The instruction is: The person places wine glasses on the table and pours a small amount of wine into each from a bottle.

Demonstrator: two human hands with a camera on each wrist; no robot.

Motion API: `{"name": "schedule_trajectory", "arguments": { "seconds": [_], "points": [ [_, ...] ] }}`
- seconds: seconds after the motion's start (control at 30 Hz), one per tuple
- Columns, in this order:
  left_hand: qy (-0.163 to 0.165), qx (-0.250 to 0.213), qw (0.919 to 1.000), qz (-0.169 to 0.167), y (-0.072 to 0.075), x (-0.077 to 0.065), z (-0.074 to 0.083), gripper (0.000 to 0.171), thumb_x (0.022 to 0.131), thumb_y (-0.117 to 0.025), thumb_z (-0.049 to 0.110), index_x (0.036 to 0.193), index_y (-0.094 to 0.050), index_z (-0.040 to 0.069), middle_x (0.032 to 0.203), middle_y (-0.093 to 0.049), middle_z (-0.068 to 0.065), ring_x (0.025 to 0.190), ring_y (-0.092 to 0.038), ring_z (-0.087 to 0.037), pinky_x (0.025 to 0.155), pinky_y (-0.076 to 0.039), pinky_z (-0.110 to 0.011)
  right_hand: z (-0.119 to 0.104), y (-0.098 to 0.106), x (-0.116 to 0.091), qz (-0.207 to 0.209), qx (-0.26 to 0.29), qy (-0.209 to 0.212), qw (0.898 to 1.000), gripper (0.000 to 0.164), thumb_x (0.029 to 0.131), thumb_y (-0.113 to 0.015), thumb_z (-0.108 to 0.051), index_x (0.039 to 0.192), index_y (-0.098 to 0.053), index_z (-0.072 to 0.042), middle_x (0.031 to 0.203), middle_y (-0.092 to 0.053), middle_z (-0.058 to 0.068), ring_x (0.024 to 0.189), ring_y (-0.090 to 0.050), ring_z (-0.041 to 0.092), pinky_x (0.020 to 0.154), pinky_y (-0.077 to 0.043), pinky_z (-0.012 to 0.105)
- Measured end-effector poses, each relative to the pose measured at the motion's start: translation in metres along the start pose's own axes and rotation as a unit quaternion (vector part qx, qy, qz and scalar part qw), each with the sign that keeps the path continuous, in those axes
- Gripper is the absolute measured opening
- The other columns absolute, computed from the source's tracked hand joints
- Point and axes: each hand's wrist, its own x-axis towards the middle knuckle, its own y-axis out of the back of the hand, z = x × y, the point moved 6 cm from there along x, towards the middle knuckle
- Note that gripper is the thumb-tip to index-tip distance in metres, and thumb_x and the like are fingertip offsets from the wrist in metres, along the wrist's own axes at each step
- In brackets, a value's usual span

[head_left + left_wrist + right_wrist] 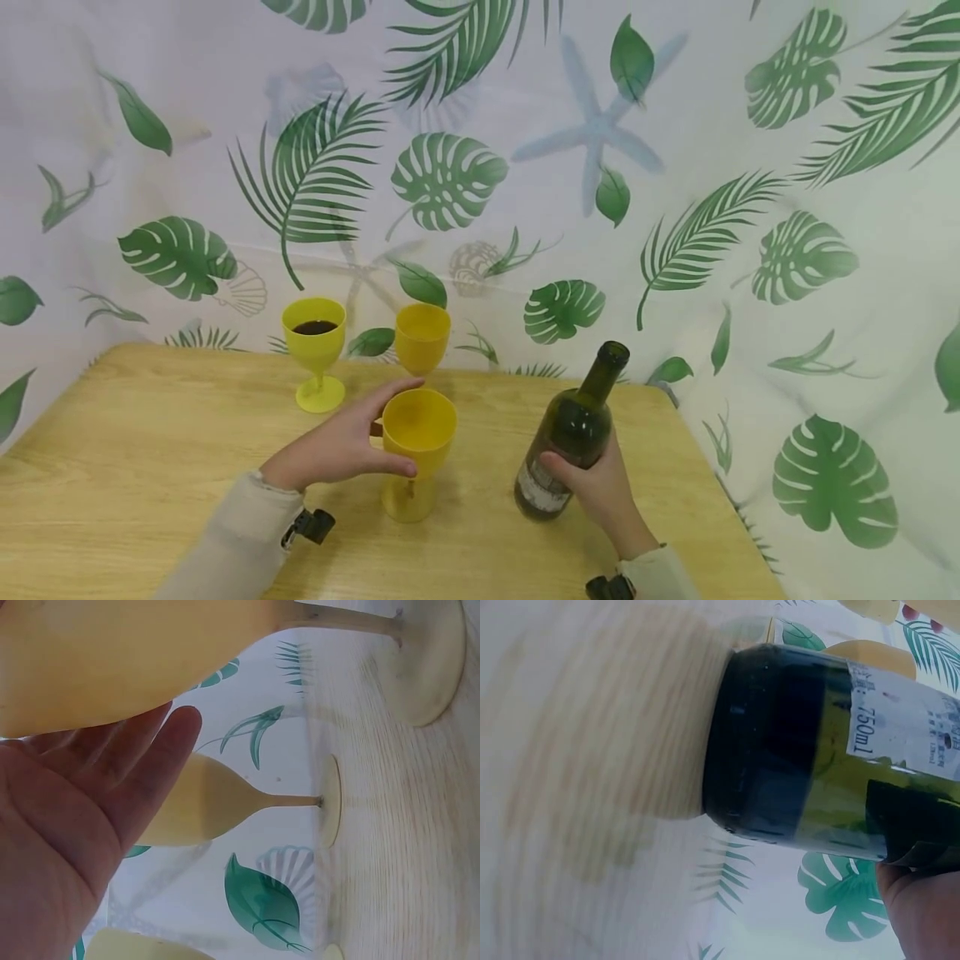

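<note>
A yellow goblet [418, 454] stands in front of me, its round foot [427, 667] on the table. My left hand [352, 442] reaches round its bowl from the left, thumb across the near side and fingers behind. No liquid shows inside this goblet. To its right, my right hand [600, 483] grips a green glass wine bottle [562, 458] round its body, thumb over the near side. The bottle leans slightly, its uncapped neck pointing up and to the right. Dark liquid [769, 742] lies in its lower part, beneath a white label [907, 720].
Behind the left hand stands a yellow goblet [318, 342] with dark liquid in it. Another yellow goblet [422, 337] is farther back, its lower part hidden by the hand. The wooden table [150, 467] ends at a leaf-printed cloth backdrop [480, 208].
</note>
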Motion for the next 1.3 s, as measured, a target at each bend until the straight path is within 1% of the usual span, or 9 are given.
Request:
{"name": "schedule_trajectory", "arguments": {
  "seconds": [0.13, 0.23, 0.33, 0.6, 0.73, 1.03, 1.13, 1.23, 1.3],
  "points": [
    [0.001, -0.003, 1.0, -0.004, -0.001, 0.0, -0.001, 0.094, 0.083, -0.089, 0.037, 0.159, -0.036, 0.024, 0.147, -0.054, 0.0, 0.131, -0.054, -0.026, 0.109, -0.047, -0.055, 0.001, 0.0, -0.001, -0.004, 0.005, -0.001, 1.0, 0.08, 0.084, -0.083, -0.006, 0.149, -0.037, -0.009, 0.134, -0.059, 0.011, 0.118, -0.058, 0.015, 0.104, -0.046, 0.048],
    [0.002, -0.008, 1.0, -0.005, -0.002, -0.001, -0.001, 0.089, 0.083, -0.089, 0.036, 0.156, -0.04, 0.022, 0.142, -0.058, 0.002, 0.127, -0.056, -0.024, 0.107, -0.047, -0.055, 0.002, -0.001, -0.002, -0.009, 0.008, -0.007, 1.0, 0.079, 0.083, -0.083, -0.005, 0.148, -0.038, -0.006, 0.133, -0.059, 0.014, 0.117, -0.059, 0.015, 0.103, -0.046, 0.048],
    [0.004, -0.013, 0.9999, -0.007, -0.003, -0.001, -0.002, 0.087, 0.083, -0.089, 0.036, 0.155, -0.041, 0.02, 0.14, -0.059, 0.002, 0.126, -0.057, -0.024, 0.106, -0.047, -0.055, 0.002, -0.002, -0.003, -0.012, 0.006, -0.011, 1.0, 0.078, 0.083, -0.083, -0.005, 0.147, -0.038, -0.006, 0.133, -0.06, 0.014, 0.116, -0.059, 0.015, 0.103, -0.046, 0.046],
    [0.009, -0.005, 0.9999, -0.006, -0.003, 0.001, -0.004, 0.086, 0.084, -0.088, 0.037, 0.155, -0.041, 0.021, 0.137, -0.061, 0.003, 0.124, -0.058, -0.023, 0.105, -0.049, -0.052, -0.004, -0.004, -0.003, -0.017, 0.007, 0.017, 1.0, 0.076, 0.085, -0.081, -0.003, 0.148, -0.038, -0.006, 0.132, -0.059, 0.008, 0.117, -0.06, 0.012, 0.102, -0.049, 0.043],
    [0.003, -0.008, 0.9999, -0.01, -0.002, 0.001, -0.003, 0.083, 0.085, -0.087, 0.034, 0.154, -0.042, 0.023, 0.136, -0.061, 0.003, 0.124, -0.058, -0.022, 0.105, -0.049, -0.051, -0.005, -0.004, -0.003, -0.015, 0.008, 0.011, 1.0, 0.077, 0.085, -0.081, -0.003, 0.148, -0.038, -0.006, 0.131, -0.059, 0.007, 0.116, -0.06, 0.011, 0.101, -0.049, 0.042],
    [0.001, -0.013, 0.9998, -0.014, 0.0, 0.001, -0.002, 0.082, 0.086, -0.087, 0.033, 0.154, -0.042, 0.023, 0.136, -0.061, 0.003, 0.125, -0.058, -0.022, 0.106, -0.048, -0.051, -0.004, -0.006, -0.003, -0.016, 0.007, -0.001, 1.0, 0.075, 0.084, -0.081, -0.004, 0.147, -0.04, -0.005, 0.132, -0.06, 0.013, 0.116, -0.06, 0.014, 0.101, -0.048, 0.043],
    [0.001, -0.014, 0.9998, -0.016, 0.001, 0.002, -0.002, 0.082, 0.086, -0.087, 0.034, 0.154, -0.042, 0.023, 0.137, -0.061, 0.003, 0.125, -0.058, -0.022, 0.106, -0.048, -0.051, -0.004, -0.007, -0.004, -0.02, 0.009, -0.002, 1.0, 0.075, 0.085, -0.082, -0.003, 0.146, -0.04, -0.007, 0.132, -0.061, 0.009, 0.116, -0.06, 0.011, 0.101, -0.049, 0.04],
    [-0.001, -0.014, 0.9998, -0.016, 0.001, 0.002, -0.002, 0.082, 0.086, -0.087, 0.035, 0.154, -0.042, 0.023, 0.137, -0.061, 0.003, 0.125, -0.057, -0.022, 0.105, -0.049, -0.051, -0.006, -0.009, -0.004, -0.029, 0.025, 0.022, 0.999, 0.076, 0.086, -0.08, 0.0, 0.149, -0.039, -0.008, 0.138, -0.061, 0.005, 0.121, -0.06, 0.01, 0.102, -0.049, 0.034],
    [-0.002, -0.016, 0.9997, -0.017, 0.001, 0.002, -0.002, 0.083, 0.086, -0.087, 0.035, 0.154, -0.041, 0.023, 0.138, -0.06, 0.003, 0.127, -0.057, -0.023, 0.105, -0.049, -0.051, -0.008, -0.011, -0.004, -0.034, 0.034, 0.043, 0.998, 0.076, 0.086, -0.079, 0.002, 0.15, -0.04, -0.011, 0.142, -0.06, 0.007, 0.125, -0.059, 0.009, 0.103, -0.049, 0.029]
  ]
}}
